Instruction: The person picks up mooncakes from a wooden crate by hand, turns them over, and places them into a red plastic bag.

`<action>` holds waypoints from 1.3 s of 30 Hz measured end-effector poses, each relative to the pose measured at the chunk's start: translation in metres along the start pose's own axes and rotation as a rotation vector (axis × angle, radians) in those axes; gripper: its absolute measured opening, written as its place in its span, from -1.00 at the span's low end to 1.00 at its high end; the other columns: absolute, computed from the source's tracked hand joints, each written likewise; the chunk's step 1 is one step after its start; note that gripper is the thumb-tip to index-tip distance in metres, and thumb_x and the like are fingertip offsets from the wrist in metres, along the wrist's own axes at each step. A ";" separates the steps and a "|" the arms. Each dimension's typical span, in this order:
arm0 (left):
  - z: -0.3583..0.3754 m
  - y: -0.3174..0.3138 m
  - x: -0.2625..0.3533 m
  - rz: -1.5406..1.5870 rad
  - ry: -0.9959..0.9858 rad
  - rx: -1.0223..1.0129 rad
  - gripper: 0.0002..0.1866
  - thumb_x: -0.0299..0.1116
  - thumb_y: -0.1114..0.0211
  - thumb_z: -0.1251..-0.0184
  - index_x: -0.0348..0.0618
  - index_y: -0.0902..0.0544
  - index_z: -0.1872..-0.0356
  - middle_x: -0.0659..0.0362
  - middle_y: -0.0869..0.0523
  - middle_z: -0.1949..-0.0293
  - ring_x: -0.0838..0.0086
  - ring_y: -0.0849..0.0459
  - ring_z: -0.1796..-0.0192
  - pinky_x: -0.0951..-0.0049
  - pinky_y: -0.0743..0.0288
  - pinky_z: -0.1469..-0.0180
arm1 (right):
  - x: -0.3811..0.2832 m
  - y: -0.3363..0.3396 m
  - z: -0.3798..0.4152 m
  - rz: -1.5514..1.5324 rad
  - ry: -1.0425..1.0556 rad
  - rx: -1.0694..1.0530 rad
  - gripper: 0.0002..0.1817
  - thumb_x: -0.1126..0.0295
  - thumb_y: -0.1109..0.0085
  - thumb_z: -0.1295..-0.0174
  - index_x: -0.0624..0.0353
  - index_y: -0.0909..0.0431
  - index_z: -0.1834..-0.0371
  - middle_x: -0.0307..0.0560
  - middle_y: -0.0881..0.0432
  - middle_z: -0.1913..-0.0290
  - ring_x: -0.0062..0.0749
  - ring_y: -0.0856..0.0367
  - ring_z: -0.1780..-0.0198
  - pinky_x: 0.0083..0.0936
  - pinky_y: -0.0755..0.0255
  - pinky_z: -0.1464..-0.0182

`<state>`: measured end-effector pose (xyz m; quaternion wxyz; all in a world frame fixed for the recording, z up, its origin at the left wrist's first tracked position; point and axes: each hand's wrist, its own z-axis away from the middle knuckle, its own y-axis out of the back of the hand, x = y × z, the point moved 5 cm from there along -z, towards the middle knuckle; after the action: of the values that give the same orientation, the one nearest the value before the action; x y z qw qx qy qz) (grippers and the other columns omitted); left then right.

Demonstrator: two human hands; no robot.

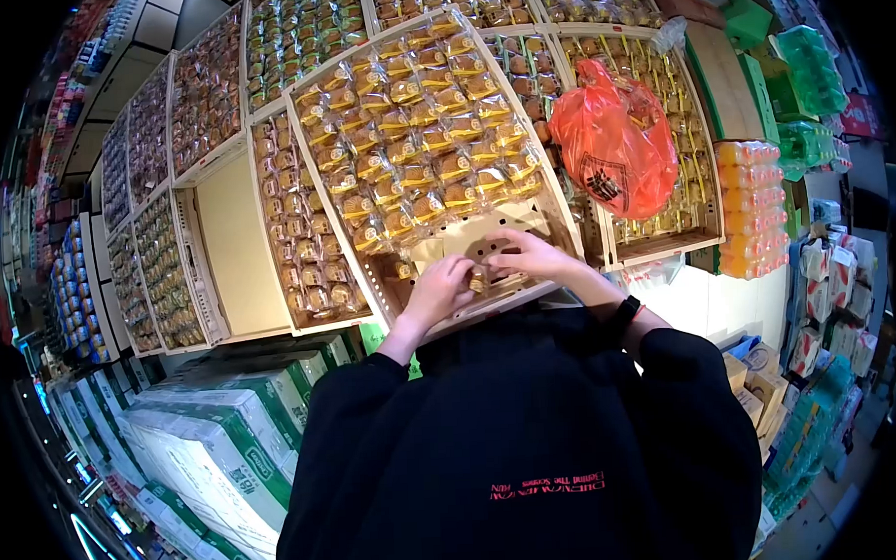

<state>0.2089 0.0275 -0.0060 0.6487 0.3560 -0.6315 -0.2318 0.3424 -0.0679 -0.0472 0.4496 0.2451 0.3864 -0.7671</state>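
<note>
A slanted wooden crate holds rows of small wrapped cakes in clear packets with yellow bands. At its near end, where the perforated base shows, my left hand is closed with its fingertips on a single wrapped cake. From the other side my right hand, with a dark band at the wrist, pinches the same packet. My fingers partly cover this cake. Another wrapped cake lies just left of my left hand.
A red plastic bag rests over the crates at right. Further crates of wrapped cakes surround mine, beside a bare-bottomed crate at left. Orange bottles stand at right; white-and-green cartons are stacked at lower left.
</note>
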 end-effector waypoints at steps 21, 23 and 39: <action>0.054 -0.055 -0.086 -0.195 0.607 -0.346 -0.68 -0.12 -0.15 -0.16 -0.10 -0.48 0.16 0.03 -0.66 0.35 0.13 -0.63 0.25 0.18 -0.50 0.25 | -0.084 0.279 0.065 0.311 0.544 1.182 -0.76 0.47 0.00 -0.19 0.28 -0.49 0.10 -0.07 -0.61 0.17 -0.36 -0.58 0.11 -0.50 -0.42 0.03; 0.049 -0.049 -0.089 -0.223 0.650 -0.340 -0.64 -0.11 -0.09 -0.19 -0.08 -0.47 0.07 -0.04 -0.67 0.33 0.07 -0.64 0.27 0.11 -0.52 0.27 | -0.071 0.302 0.047 0.432 0.537 1.189 -0.74 0.47 0.01 -0.18 0.30 -0.48 0.08 0.00 -0.61 0.15 -0.32 -0.58 0.08 -0.50 -0.42 0.02; 0.058 -0.065 -0.119 -0.024 0.659 -0.427 -0.58 -0.20 -0.08 -0.14 -0.11 -0.42 -0.03 -0.08 -0.66 0.25 0.04 -0.62 0.18 0.10 -0.49 0.13 | 0.027 0.350 0.032 0.561 -0.254 1.216 -0.33 0.07 -0.26 0.05 0.16 -0.34 -0.12 0.32 -0.47 0.01 0.12 -0.48 -0.03 -0.20 -0.40 -0.04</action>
<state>0.1498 0.0652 -0.1361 0.8734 0.2756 -0.3227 -0.2389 0.6364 -0.2120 -0.1788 0.4559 0.4530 -0.2474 -0.7251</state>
